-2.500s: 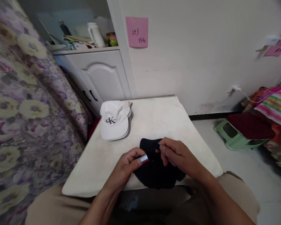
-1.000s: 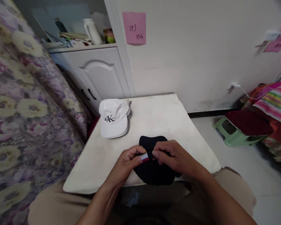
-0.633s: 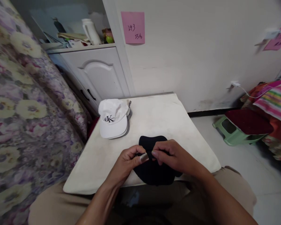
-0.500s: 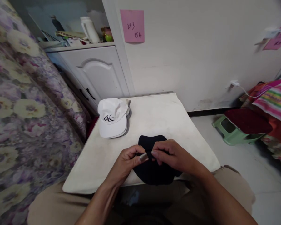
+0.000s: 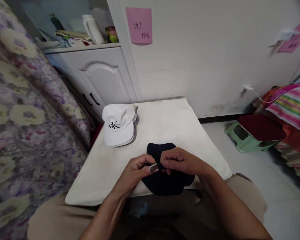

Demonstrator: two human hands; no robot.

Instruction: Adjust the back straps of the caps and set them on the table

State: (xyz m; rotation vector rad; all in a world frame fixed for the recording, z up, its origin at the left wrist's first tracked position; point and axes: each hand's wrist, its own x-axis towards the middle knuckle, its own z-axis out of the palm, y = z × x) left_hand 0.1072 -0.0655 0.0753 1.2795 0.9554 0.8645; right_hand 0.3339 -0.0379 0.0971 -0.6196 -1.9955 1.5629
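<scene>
The dark cap (image 5: 163, 185) lay at the surface's (image 5: 165, 123) near edge, right of its middle. Your left hand (image 5: 133, 171) pinched the metal buckle (image 5: 154, 168) between thumb and fingers; your right hand (image 5: 181, 161) pinched the strap (image 5: 160, 166) beside it. A white cap (image 5: 118, 125) sat by the left edge.

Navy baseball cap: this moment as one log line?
left hand: holding metal clasp; right hand: pinching dark strap; navy baseball cap: at near edge of table

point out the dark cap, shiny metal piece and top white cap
Dark cap (image 5: 165, 185), head view, lower part of its fabric
Shiny metal piece (image 5: 154, 168), head view, its visible face
Top white cap (image 5: 118, 137), head view, on its brim
</scene>
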